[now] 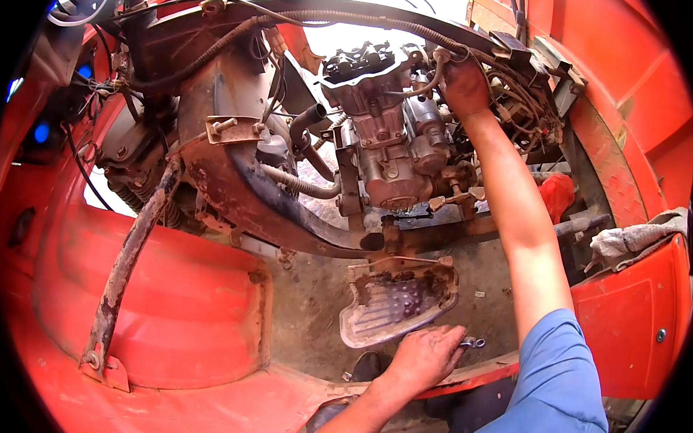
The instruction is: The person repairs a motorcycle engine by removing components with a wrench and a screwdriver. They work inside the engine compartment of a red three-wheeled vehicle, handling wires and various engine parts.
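Note:
My left hand (426, 349) is low in the middle, closed around a small metal spanner (472, 342) whose ring end sticks out to the right, beside the ribbed foot pedal (395, 298). My right arm reaches up to the top right of the engine (383, 141), where my right hand (464, 91) has its fingers curled in among a rubber hose (426, 88) and wiring (517, 108); what the fingertips grip is hidden. The engine's top is uncovered, showing dark parts (359, 60).
A rusty steel frame (285, 214) surrounds the engine, with a diagonal strut (131, 262) at left and a long cable conduit (308, 15) above. Red body panels (152, 316) line both sides. A grey rag (632, 238) lies on the right panel; red cloth (557, 193) is behind my arm.

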Demonstrator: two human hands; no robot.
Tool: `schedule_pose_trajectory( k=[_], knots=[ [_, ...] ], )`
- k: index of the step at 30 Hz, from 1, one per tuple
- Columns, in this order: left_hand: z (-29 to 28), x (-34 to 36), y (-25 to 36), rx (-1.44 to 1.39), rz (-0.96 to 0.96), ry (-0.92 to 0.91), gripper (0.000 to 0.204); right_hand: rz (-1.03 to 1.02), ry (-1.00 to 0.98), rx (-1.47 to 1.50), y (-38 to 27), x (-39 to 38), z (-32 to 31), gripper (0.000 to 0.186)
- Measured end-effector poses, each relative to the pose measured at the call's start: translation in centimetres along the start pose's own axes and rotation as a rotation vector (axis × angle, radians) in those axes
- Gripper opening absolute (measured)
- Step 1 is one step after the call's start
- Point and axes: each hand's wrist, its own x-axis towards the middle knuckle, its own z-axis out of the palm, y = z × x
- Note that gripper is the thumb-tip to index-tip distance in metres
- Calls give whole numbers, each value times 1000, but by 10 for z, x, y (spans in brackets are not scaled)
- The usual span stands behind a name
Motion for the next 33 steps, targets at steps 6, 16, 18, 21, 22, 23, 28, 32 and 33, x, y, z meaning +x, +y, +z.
schedule_pose_trajectory(
  k=[6, 16, 18, 21, 22, 23, 28, 32, 33],
  knots=[
    [-1, -2, 0, 10, 7, -16, 23, -31, -5, -210, 7, -5, 3, 33],
    [-5, -4, 3, -15, 40, 8, 26, 19, 134, 14, 2, -6, 7, 26],
    [-5, -5, 4, -24, 43, 2, 26, -35, 177, -40, 4, -6, 7, 25],
    [-6, -5, 3, -33, 52, 14, 27, -85, 214, -38, 0, -3, 4, 23],
    [-6, -5, 2, -36, 55, 22, 28, -96, 221, -23, -1, -3, 4, 22],
    [-6, -6, 2, -35, 56, 30, 28, -106, 218, -16, -2, -3, 4, 22],
    [-3, -7, 1, -41, 66, 55, 28, -141, 198, -15, 1, -3, 3, 24],
    [-2, -5, 2, -28, 60, 31, 27, -135, 147, -16, 1, -3, -1, 28],
    [0, -5, 1, -24, 61, 28, 27, -130, 120, -18, 1, -3, 0, 29]
  ],
)
